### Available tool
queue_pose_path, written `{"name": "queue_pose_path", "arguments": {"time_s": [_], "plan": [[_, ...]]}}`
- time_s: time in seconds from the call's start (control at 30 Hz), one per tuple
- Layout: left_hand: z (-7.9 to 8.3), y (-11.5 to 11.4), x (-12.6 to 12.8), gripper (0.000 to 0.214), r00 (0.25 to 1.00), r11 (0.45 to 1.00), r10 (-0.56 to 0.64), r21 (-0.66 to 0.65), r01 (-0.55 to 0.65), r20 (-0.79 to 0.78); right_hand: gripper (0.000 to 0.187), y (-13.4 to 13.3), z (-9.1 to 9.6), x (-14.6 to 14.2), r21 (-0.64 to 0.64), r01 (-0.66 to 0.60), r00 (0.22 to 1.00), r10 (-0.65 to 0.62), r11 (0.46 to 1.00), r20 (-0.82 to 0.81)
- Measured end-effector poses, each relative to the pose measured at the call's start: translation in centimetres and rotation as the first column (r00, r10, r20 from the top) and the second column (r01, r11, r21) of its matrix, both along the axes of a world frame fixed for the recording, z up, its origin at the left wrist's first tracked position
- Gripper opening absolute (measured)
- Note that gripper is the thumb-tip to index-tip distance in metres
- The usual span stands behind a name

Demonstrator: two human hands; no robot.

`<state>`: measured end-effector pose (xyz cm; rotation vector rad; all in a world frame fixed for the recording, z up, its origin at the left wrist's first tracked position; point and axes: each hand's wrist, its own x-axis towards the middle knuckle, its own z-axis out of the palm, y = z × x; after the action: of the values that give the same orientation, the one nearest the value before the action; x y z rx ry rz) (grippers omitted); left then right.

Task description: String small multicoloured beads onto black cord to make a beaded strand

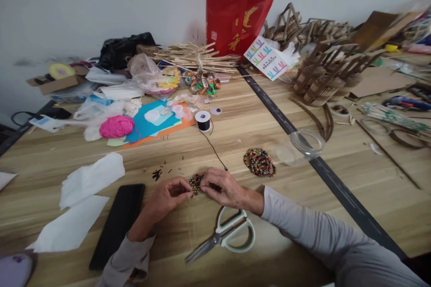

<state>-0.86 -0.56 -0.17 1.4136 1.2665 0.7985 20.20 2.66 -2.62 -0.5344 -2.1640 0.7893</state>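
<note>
The left hand [170, 197] and right hand [220, 188] pinch a small beadwork piece [195, 183] between their fingertips, just above the table [336, 224]. Black thread [214, 152] runs from it to a spool [203, 120]. Scissors [225, 234] lie near the right wrist.

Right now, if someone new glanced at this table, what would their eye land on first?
Probably the bright red bag standing at the far back, near the centre. Next, close to the front, the left hand and right hand pinch a small multicoloured beaded piece between them, with white-handled scissors lying just nearer the person. The pink yarn ball on the left also stands out.
</note>
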Motion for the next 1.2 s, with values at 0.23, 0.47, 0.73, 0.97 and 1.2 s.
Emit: {"name": "queue_pose_path", "arguments": {"time_s": [0.23, 0.47, 0.73, 0.97, 1.2], "plan": [[0.8, -0.4, -0.4, 0.001, 0.98, 0.979, -0.182, -0.11, 0.173, -0.082, 0.013, 0.0, -0.1, 0.0, -0.023, -0.001, 1.0, 0.001, 1.0, 0.004], [0.3, -0.4, -0.3, 0.006, 0.976, 0.977, -0.192, -0.111, 0.181, -0.099, 0.014, 0.0, 0.0, 0.0, -0.01, -0.003, 1.0, 0.003, 1.0, 0.007], [-0.2, -0.2, -0.3, 0.006, 0.98, 0.985, -0.159, -0.089, 0.149, -0.117, 0.014, 0.0, -0.1, -0.1, -0.005, 0.001, 1.0, -0.001, 1.0, 0.006], [-0.5, 0.1, 0.1, 0.008, 0.995, 0.997, -0.055, -0.051, 0.051, -0.087, 0.013, 0.0, 0.2, 0.0, -0.006, -0.009, 1.0, 0.009, 1.0, -0.013], [-0.4, 0.1, 0.9, 0.009, 1.0, 0.999, 0.022, -0.042, -0.022, -0.013, 0.014, 0.0, 0.0, 0.0, -0.017, 0.0, 1.0, 0.0, 1.0, -0.005]]}}
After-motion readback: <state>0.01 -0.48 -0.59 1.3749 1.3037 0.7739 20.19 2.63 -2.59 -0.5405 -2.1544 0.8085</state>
